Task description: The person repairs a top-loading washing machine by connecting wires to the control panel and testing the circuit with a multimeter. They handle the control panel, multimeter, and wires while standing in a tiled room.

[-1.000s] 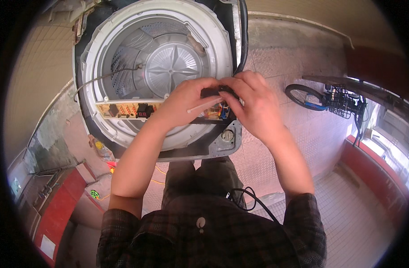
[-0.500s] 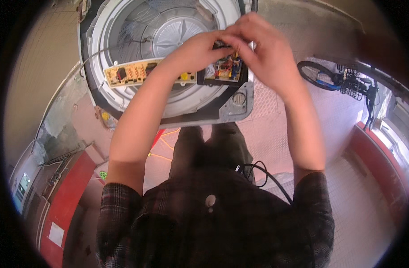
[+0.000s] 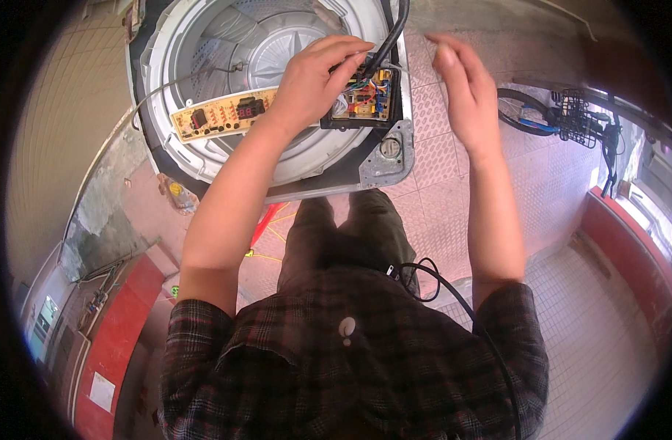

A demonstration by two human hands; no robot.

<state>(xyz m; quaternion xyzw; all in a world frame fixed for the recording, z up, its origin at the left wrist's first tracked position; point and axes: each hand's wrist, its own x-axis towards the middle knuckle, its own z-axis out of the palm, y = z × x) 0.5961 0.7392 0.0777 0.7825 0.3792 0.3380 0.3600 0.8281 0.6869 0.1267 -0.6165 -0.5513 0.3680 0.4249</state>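
My left hand [image 3: 310, 84] is closed, thumb and fingers pinching a thick black cable [image 3: 383, 51] where it meets a circuit board in a black housing [image 3: 362, 110]. Coloured wires and small components crowd that board. Held apart to the right, my right hand [image 3: 468, 95] has its fingers stretched out, and nothing shows in them. A long, pale control board [image 3: 218, 119] with a small red digit display lies across the opening of a top-load washing machine [image 3: 306, 180], its right end hidden behind my left hand and wrist.
Inside the machine, the ribbed drum plate [image 3: 281, 55] is visible, with a thin grey hose [image 3: 182, 79] crossing over it. A bicycle [image 3: 548, 121] stands at the right. Red and yellow cords [image 3: 266, 227] lie on the tiled floor beside my legs. Another black cable [image 3: 460, 293] hangs along my shirt.
My right hand has moved away to the right from the circuit board and its fingers have opened. My left hand stays there, and the black cable now shows rising from the board.
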